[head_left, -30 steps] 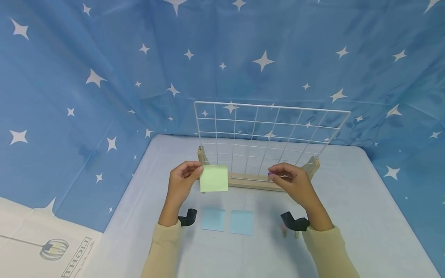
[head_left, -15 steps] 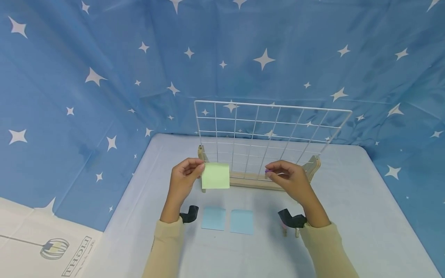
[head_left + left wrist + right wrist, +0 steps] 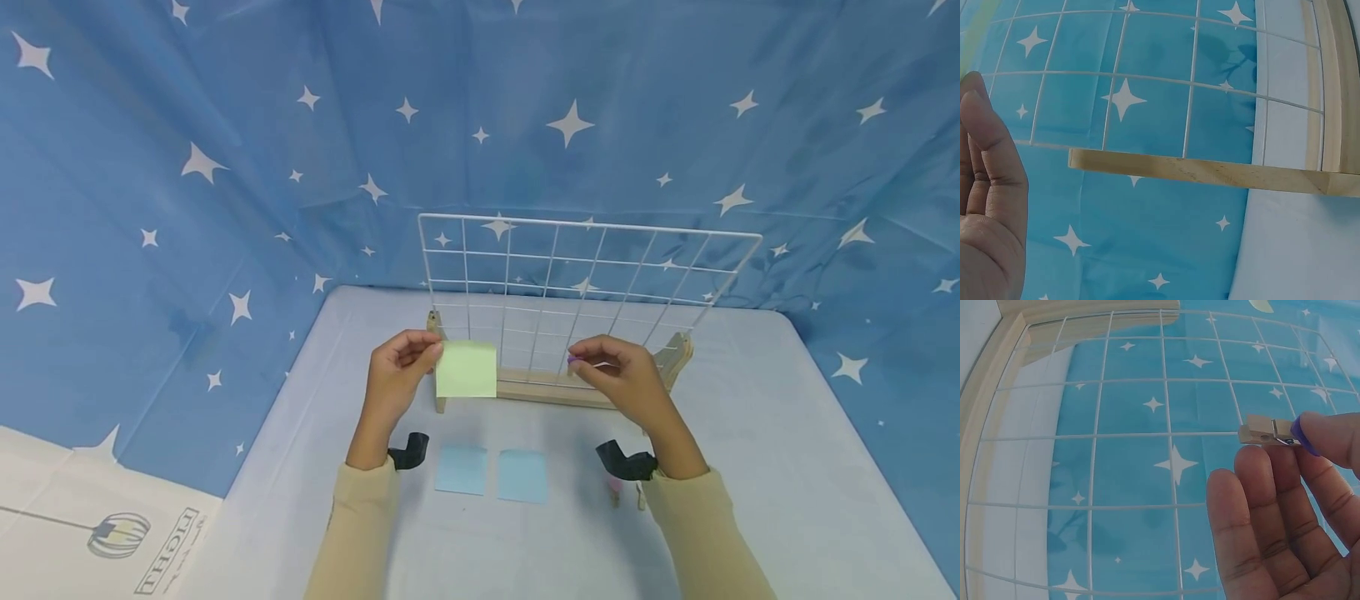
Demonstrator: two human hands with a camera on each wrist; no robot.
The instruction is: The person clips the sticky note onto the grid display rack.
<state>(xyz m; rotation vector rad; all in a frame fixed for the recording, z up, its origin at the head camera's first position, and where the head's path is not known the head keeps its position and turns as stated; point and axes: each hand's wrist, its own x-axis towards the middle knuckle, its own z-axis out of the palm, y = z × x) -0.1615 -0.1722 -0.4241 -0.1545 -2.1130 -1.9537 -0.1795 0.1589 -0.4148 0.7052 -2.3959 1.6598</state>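
My left hand (image 3: 397, 371) pinches a pale green sticky note (image 3: 467, 369) by its upper left corner, in front of the left end of a white wire grid (image 3: 592, 287). In the left wrist view only a sliver of the note (image 3: 975, 34) shows above the fingertips. A small wooden clothespin (image 3: 1266, 430) with a purple piece at its end is pinched between thumb and fingers of my right hand (image 3: 622, 371). The clothespin's jaws look closed, pointing toward the grid. Note and clothespin are apart from each other.
The grid leans in a wooden stand (image 3: 555, 390) on the white table. Two light blue sticky notes (image 3: 461, 470) lie side by side before it. Near the right wrist lie a pink-topped clothespin (image 3: 615, 490) and another wooden clothespin (image 3: 641, 496). A blue star-patterned cloth (image 3: 570, 167) hangs behind.
Both hands have risen slightly toward the grid. The green note has moved up and a little right; the clothespin has moved up and left, closer to the note.
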